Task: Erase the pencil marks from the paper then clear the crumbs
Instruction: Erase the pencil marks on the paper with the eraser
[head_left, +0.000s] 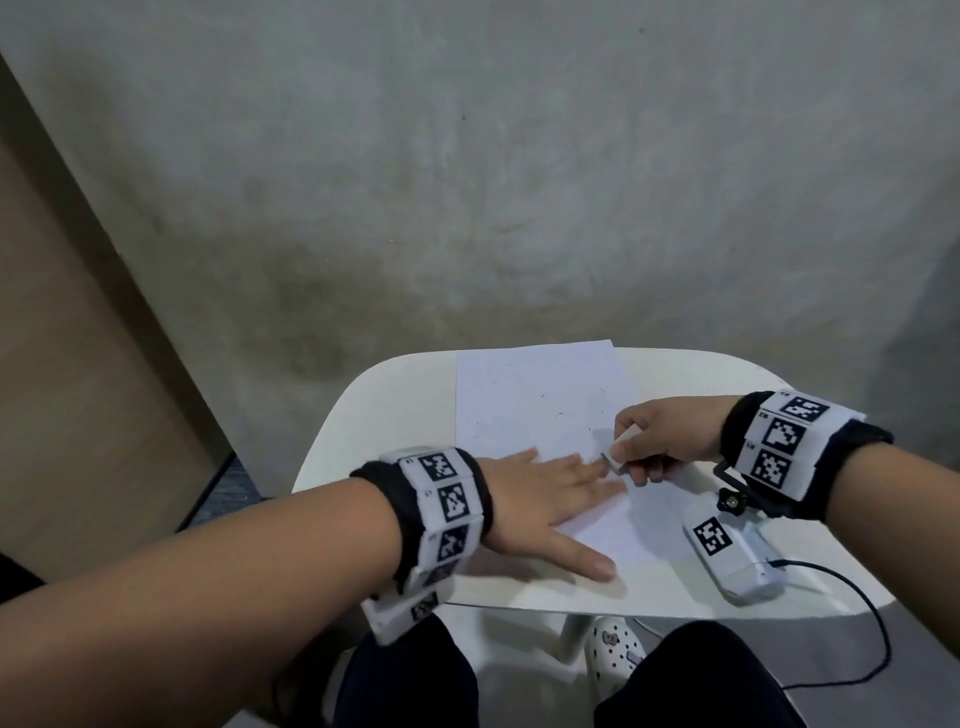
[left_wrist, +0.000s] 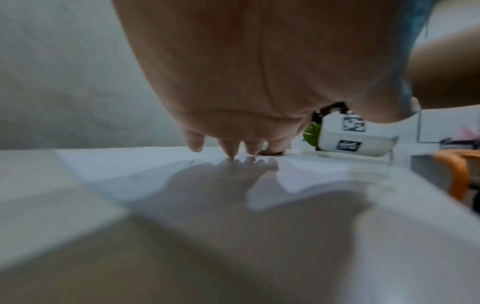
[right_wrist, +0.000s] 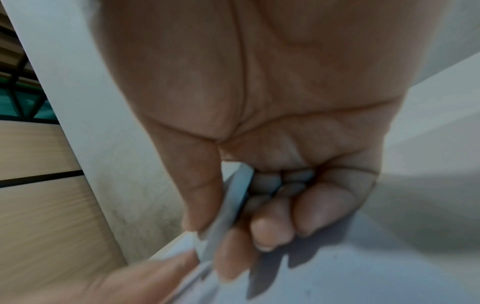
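A white sheet of paper (head_left: 530, 405) lies on the small white table (head_left: 384, 410), with faint pencil marks and dark crumbs scattered across it. My left hand (head_left: 550, 493) lies flat on the paper's near part, fingers spread and straight; in the left wrist view its fingertips (left_wrist: 231, 153) press the paper (left_wrist: 124, 170). My right hand (head_left: 654, 441) pinches a white eraser (head_left: 621, 452) between thumb and fingers, its lower end down on the paper right beside my left fingertips. The right wrist view shows the eraser (right_wrist: 228, 207) held edge-on over the paper (right_wrist: 363, 267).
A white tagged device (head_left: 732, 556) with a black cable (head_left: 857, 613) lies on the table's right side, below my right wrist. A concrete wall (head_left: 467, 182) rises behind the table and a wooden panel (head_left: 62, 364) stands at left. My knees and a spotted shoe (head_left: 615, 654) show under the table.
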